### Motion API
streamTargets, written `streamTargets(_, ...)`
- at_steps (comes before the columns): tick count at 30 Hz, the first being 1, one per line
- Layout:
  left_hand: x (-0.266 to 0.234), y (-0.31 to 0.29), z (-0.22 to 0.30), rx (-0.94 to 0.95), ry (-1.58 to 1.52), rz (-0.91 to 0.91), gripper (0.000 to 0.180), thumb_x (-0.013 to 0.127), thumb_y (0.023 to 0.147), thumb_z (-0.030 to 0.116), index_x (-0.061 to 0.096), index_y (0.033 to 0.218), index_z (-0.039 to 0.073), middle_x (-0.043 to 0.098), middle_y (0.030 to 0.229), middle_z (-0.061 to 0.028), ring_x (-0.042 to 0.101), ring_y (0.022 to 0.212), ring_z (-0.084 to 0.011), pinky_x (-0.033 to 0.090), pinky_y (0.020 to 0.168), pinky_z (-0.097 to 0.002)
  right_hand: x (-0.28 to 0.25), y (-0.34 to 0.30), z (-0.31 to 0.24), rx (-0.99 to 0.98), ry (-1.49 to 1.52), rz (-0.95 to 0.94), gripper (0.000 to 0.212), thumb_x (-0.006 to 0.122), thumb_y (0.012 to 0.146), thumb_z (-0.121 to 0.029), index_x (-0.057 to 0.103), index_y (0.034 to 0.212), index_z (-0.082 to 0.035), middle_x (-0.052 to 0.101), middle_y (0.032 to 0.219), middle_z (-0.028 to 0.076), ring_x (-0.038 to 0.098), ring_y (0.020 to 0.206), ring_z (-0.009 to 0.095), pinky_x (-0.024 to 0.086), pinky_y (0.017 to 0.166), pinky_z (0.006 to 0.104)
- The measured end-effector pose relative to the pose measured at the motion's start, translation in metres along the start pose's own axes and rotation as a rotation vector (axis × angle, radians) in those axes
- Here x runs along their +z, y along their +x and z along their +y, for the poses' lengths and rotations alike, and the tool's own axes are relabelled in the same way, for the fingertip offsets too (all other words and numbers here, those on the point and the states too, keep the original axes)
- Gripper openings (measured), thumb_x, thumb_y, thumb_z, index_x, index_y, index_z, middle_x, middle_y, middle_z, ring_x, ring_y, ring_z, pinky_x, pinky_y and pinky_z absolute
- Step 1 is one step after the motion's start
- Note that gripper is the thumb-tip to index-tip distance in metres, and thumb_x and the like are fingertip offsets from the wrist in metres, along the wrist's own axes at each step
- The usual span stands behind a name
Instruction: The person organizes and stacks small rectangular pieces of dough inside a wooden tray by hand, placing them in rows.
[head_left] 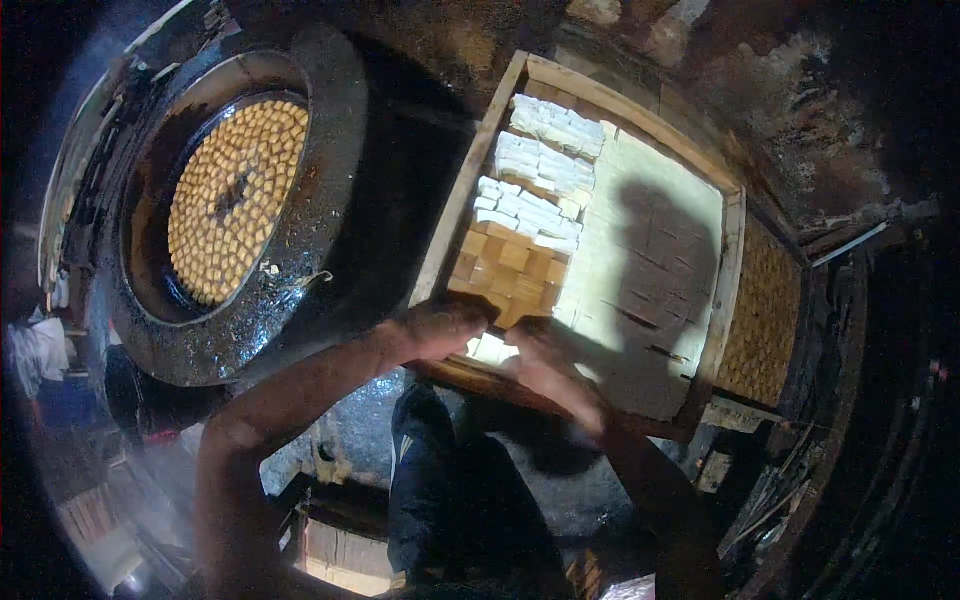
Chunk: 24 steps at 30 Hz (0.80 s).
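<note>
A wooden-framed tray (470, 190) with a woven bottom lies in front of me. On its far left are several rows of cut white tofu pieces (528, 215), and an uncut-looking slab of tofu (610, 190) covers the right side, partly under my shadow. At the near left corner, my left hand (450, 330) and my right hand (540, 355) close around the two ends of a short row of white tofu pieces (490, 348). Curled fingers touch the row from both sides. The fingertips are mostly hidden.
To the left, a wide dark wok (150, 250) holds many golden-brown pieces (240, 200) in oil. Its broad sooty rim (335, 130) stands close to the tray. A second tray with a brown textured surface (762, 310) sits beyond the right edge. Stained wall rises behind.
</note>
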<state>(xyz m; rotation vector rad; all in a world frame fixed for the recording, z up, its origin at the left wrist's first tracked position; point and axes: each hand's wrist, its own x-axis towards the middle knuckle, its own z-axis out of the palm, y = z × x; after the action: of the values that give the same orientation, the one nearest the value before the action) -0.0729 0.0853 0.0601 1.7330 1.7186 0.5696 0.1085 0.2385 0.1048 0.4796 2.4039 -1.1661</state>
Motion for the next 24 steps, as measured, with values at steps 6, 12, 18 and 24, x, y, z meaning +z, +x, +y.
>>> streamTargets(6, -0.017, 0.009, 0.007, 0.169, 0.168, -0.012, 0.059, 0.082, 0.065, 0.011, 0.054, 0.116, 0.002, 0.059, 0.11, -0.0212, 0.061, 0.104, -0.0392, 0.051, 0.087, -0.0449, -0.009, 0.005, 0.002, -0.038, -0.004, -0.042, 0.047, 0.07, 0.078, -0.01, 0.051, 0.12, 0.003, 0.061, 0.113, 0.024, 0.057, 0.113, 0.039, 0.047, 0.094, 0.0467)
streamTargets(12, -0.024, 0.009, 0.006, 0.228, 0.163, -0.074, 0.048, 0.076, 0.071, 0.01, 0.055, 0.113, 0.004, 0.059, 0.109, -0.0181, 0.06, 0.102, -0.0397, 0.05, 0.086, -0.0468, -0.01, 0.009, 0.006, 0.031, 0.123, -0.131, 0.05, 0.073, 0.077, -0.014, 0.051, 0.118, 0.003, 0.062, 0.111, 0.022, 0.06, 0.111, 0.037, 0.047, 0.094, 0.0437)
streamTargets(18, -0.021, 0.001, 0.012, 0.132, 0.077, -0.069, 0.036, 0.071, 0.081, 0.019, 0.055, 0.11, 0.004, 0.058, 0.111, -0.0172, 0.06, 0.103, -0.0374, 0.049, 0.09, -0.0455, -0.007, 0.017, 0.012, 0.079, 0.059, -0.193, 0.053, 0.075, 0.078, -0.016, 0.051, 0.121, 0.002, 0.059, 0.125, 0.02, 0.059, 0.116, 0.033, 0.045, 0.101, 0.0389)
streamTargets(24, -0.008, 0.009, 0.025, 0.167, 0.202, -0.004, 0.048, 0.066, 0.087, 0.035, 0.054, 0.12, 0.002, 0.059, 0.115, -0.0179, 0.059, 0.108, -0.0357, 0.049, 0.094, -0.043, 0.022, 0.012, 0.059, -0.096, 0.343, -0.129, 0.062, 0.073, 0.079, -0.015, 0.046, 0.133, 0.0, 0.055, 0.131, 0.021, 0.054, 0.123, 0.032, 0.042, 0.106, 0.0398)
